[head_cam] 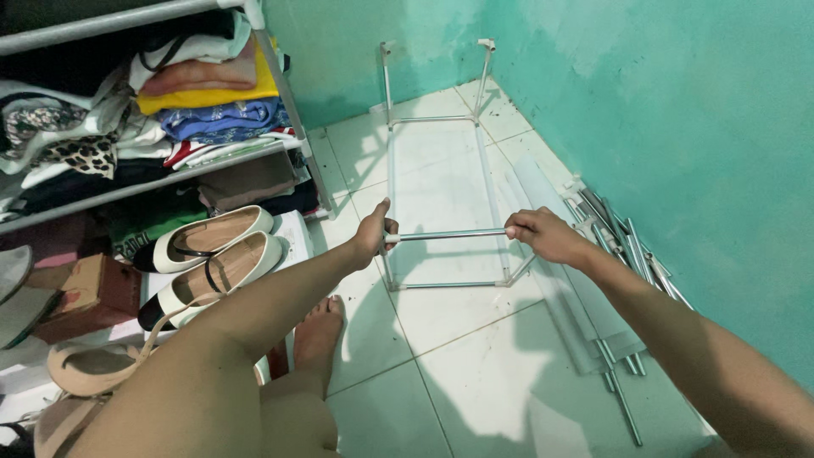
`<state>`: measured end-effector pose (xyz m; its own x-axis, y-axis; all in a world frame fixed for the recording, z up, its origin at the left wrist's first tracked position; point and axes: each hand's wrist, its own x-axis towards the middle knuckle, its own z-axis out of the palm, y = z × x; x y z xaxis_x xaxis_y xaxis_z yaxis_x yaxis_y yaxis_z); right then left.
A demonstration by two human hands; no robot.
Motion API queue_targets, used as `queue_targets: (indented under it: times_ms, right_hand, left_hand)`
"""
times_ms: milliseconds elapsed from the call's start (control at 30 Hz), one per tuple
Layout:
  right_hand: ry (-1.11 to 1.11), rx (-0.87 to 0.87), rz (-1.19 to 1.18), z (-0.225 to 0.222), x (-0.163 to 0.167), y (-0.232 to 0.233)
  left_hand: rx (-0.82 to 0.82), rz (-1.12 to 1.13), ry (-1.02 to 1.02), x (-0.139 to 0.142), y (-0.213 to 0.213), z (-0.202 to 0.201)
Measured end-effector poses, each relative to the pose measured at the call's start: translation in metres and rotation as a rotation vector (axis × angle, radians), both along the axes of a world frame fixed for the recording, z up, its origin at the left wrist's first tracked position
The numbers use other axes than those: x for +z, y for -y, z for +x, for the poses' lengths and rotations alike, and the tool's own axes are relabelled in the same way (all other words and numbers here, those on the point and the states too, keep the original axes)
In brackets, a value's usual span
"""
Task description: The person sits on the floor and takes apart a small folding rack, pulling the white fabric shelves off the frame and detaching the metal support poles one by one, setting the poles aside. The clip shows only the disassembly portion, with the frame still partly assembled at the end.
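A light frame of thin metal rods (490, 191) with white plastic corner joints stands on the white tiled floor. My left hand (374, 232) grips the near top rod (449, 234) at its left corner joint. My right hand (543, 235) grips the same rod at its right end. Two upright rods (387, 80) rise at the far end of the frame near the green wall.
Several loose metal rods (632, 254) and a clear plastic sheet (560, 305) lie along the green wall on the right. A shelf rack with folded clothes (212, 97) stands on the left, with cream shoes (212, 250) and boxes below. My bare foot (320, 326) rests on the tiles.
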<state>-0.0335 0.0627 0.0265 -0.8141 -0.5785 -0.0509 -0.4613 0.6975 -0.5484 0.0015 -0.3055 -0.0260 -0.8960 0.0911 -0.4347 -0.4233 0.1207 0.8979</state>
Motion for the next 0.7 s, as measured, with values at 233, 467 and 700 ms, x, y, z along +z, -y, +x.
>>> queue_targets:
  times_ms: [233, 467, 700]
  right_hand:
    - [0.35, -0.022, -0.102, -0.01, 0.007, -0.006]
    - [0.355, -0.093, -0.241, 0.003, 0.003, -0.004]
    - [0.435, -0.368, -0.432, -0.007, 0.003, -0.031]
  left_hand:
    - [0.015, 0.008, 0.026, 0.006, -0.003, 0.004]
    - [-0.163, -0.184, 0.119, 0.034, 0.014, -0.006]
    - [0.107, -0.408, -0.179, 0.053, 0.053, -0.016]
